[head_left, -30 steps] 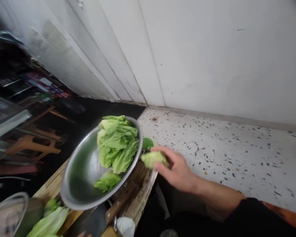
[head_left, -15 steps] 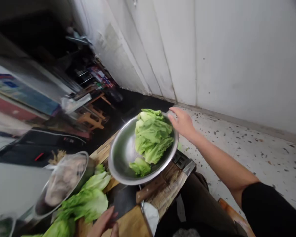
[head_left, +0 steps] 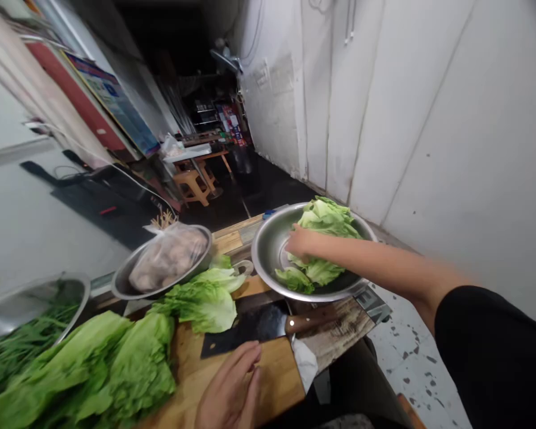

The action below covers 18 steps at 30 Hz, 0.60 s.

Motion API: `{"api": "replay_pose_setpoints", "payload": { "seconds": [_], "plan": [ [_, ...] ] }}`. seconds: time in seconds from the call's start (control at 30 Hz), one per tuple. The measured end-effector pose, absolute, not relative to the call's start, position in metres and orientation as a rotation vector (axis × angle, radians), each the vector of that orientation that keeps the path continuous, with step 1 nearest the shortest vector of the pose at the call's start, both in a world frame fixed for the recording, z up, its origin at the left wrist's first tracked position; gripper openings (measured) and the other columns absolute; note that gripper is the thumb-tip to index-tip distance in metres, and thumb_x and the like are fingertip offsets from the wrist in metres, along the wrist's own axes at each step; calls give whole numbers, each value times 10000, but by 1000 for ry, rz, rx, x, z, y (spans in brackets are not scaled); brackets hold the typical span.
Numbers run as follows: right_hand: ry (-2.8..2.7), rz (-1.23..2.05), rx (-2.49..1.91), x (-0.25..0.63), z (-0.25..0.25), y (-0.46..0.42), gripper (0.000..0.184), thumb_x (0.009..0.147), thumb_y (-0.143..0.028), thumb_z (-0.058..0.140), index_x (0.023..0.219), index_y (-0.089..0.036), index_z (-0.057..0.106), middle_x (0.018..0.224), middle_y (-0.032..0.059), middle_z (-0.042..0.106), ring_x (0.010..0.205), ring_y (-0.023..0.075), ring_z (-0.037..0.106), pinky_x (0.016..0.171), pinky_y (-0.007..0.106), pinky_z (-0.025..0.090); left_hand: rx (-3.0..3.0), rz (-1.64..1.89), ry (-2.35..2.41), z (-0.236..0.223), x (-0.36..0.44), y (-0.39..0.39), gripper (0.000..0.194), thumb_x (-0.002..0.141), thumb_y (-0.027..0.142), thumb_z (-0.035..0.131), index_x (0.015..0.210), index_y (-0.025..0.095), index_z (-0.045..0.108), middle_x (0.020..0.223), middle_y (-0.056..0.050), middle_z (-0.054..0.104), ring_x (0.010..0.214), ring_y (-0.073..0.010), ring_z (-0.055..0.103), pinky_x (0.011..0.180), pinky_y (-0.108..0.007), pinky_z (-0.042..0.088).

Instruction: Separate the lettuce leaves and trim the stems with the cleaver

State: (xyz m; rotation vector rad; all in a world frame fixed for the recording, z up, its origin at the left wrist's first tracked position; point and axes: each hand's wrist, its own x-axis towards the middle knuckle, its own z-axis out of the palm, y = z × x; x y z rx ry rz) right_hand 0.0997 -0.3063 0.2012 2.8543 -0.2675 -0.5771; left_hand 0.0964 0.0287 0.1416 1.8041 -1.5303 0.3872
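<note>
In the head view my right hand (head_left: 301,243) reaches into a steel bowl (head_left: 259,262), its fingers bent down at the left side of the lettuce leaves (head_left: 326,217). The fingertips are partly hidden, so I cannot tell whether they grip a leaf. My left hand (head_left: 232,381) is open over the wooden cutting board (head_left: 274,372), fingers stretched and thumb apart, holding nothing. Just beyond its fingertips lies a cleaver (head_left: 254,326) with a brown wooden handle pointing right. Loose lettuce (head_left: 209,301) lies past the blade, and larger lettuce heads (head_left: 129,363) rest on the board's left side.
Left of the bowl, a metal basin (head_left: 120,286) holds a plastic bag (head_left: 167,256) of pale round items. Another metal bowl (head_left: 78,286) with leafy greens stands at far left. A tape roll (head_left: 245,268) and white crumpled paper (head_left: 304,360) lie nearby. A wall rises at right.
My right hand has moved from the bowl's far right rim into the bowl beside the lettuce. The view has turned, showing more of the board, the cleaver and my left hand.
</note>
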Motion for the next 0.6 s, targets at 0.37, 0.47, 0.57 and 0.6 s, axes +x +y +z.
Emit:
{"api": "replay_pose_setpoints", "payload": {
  "seconds": [0.37,0.47,0.57,0.6],
  "plan": [
    [-346,-693,2786,99,218,-298,502,627,-289,847,1082,-114,727,1111,175,726,1063,343,670,1038,522,457,1728,449,-1444,140,102,45,297,914,96,558,1176,209,640,1125,-61,737,1047,-111,716,989,-178,534],
    [-368,-661,2766,97,210,-294,609,537,-295,896,1090,-113,719,1077,173,737,1049,358,681,1032,537,449,1726,449,-1415,139,100,47,296,914,96,557,1171,218,641,1124,-58,737,1048,-113,715,987,-186,541],
    [-371,-538,2760,97,199,-289,674,476,-191,898,1118,-102,711,1148,213,715,1103,385,658,1037,530,440,1739,419,-1401,133,100,47,296,918,100,558,1176,218,640,1132,-59,732,1062,-112,708,983,-189,545],
    [-377,-483,2766,98,196,-288,630,496,-170,882,1099,-94,717,1157,221,709,1111,379,656,1046,519,433,1744,402,-1400,131,100,47,300,919,96,556,1180,217,638,1141,-61,728,1074,-112,703,987,-191,544]
  ]
}}
